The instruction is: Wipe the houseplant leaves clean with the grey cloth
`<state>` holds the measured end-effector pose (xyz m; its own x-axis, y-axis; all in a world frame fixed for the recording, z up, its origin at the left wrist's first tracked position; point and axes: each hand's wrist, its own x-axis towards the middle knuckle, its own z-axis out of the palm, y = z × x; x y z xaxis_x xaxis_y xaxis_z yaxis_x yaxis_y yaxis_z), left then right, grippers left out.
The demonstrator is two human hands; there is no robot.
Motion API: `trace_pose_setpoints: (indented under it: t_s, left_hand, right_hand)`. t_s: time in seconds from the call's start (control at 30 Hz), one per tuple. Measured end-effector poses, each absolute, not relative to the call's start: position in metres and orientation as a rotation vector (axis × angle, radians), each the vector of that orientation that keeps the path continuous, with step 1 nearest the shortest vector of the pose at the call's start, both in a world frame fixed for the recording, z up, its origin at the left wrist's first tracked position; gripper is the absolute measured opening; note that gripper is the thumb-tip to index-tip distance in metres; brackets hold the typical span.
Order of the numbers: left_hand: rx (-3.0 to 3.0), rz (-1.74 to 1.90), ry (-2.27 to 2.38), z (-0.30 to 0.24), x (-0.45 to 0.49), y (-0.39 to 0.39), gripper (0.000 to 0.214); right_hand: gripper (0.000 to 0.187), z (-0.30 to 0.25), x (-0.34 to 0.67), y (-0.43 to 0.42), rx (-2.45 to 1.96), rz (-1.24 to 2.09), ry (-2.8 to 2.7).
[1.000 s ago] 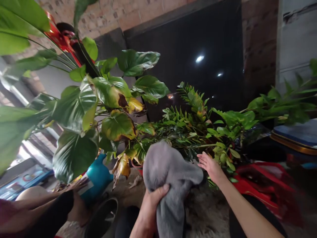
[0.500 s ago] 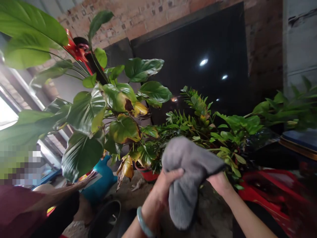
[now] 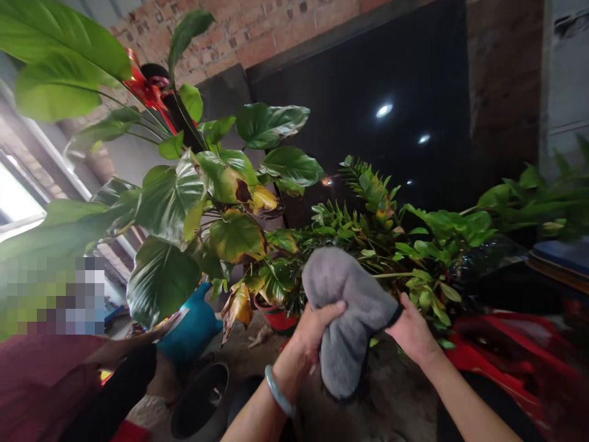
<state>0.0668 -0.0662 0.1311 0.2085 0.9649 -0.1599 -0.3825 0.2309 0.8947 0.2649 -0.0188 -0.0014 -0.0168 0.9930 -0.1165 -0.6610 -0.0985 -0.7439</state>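
Note:
A grey plush cloth (image 3: 347, 294), folded and dark along its edge, is held up in front of me among the plants. My left hand (image 3: 317, 328), with a pale bangle on its wrist, grips it from the left, thumb pressed on top and the other fingers hidden behind. At the cloth's right corner my right hand (image 3: 411, 331) pinches the dark edge. Beyond the cloth are small-leaved green plants (image 3: 340, 224). To the left rises a large-leaved plant (image 3: 170, 199) with some yellow and brown leaves, one of them drooping beside a red pot (image 3: 276, 316).
At the left sits another person (image 3: 41, 374) in a maroon top, one arm toward a teal watering can or jug (image 3: 191, 328). A black bucket (image 3: 202, 399) stands on the floor. Red containers (image 3: 501, 350) are at right. A dark panel (image 3: 359, 80) leans on the brick wall.
The cloth's lower lobe has risen slightly and its right corner has drawn inward. My right hand has turned, now showing its fingers at the edge. The whole view has shifted a little.

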Motion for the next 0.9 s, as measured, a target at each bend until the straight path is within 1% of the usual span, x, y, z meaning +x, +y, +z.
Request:
trace_pose_setpoints:
  t_s: [0.1, 0.17, 0.23, 0.3, 0.4, 0.5, 0.6, 0.7, 0.8, 0.9]
  left_hand:
    - [0.848, 1.317, 0.833, 0.156, 0.074, -0.035, 0.069]
    - [0.8, 1.366, 0.871, 0.15, 0.076, -0.022, 0.062]
    - [0.781, 1.299, 0.925, 0.126, 0.074, -0.027, 0.058]
    - [0.771, 1.149, 0.984, 0.097, 0.066, -0.047, 0.057]
    - [0.725, 0.963, 1.015, 0.072, 0.053, -0.087, 0.061]
    - [0.753, 1.013, 0.945, 0.09, 0.046, -0.099, 0.064]
    - [0.764, 1.215, 0.872, 0.124, 0.049, -0.074, 0.063]
    - [0.709, 1.291, 0.819, 0.132, 0.056, -0.047, 0.059]
    - [0.69, 1.175, 0.852, 0.106, 0.062, -0.049, 0.058]
    - [0.712, 0.98, 0.89, 0.08, 0.063, -0.072, 0.066]
  right_hand:
    - [0.058, 0.0, 0.264, -0.019, -0.775, 1.562, -0.519]
    - [0.056, 0.002, 0.263, -0.02, -0.758, 1.579, -0.507]
    - [0.055, 0.004, 0.263, -0.021, -0.746, 1.582, -0.508]
    - [0.053, 0.004, 0.263, -0.021, -0.748, 1.587, -0.506]
    - [0.053, 0.005, 0.264, -0.023, -0.758, 1.606, -0.491]
    - [0.056, 0.005, 0.265, -0.024, -0.779, 1.599, -0.495]
    - [0.058, 0.005, 0.263, -0.024, -0.8, 1.59, -0.504]
    - [0.056, 0.002, 0.26, -0.023, -0.805, 1.592, -0.506]
    - [0.052, -0.003, 0.261, -0.021, -0.787, 1.579, -0.502]
    - [0.046, -0.006, 0.264, -0.022, -0.792, 1.609, -0.465]
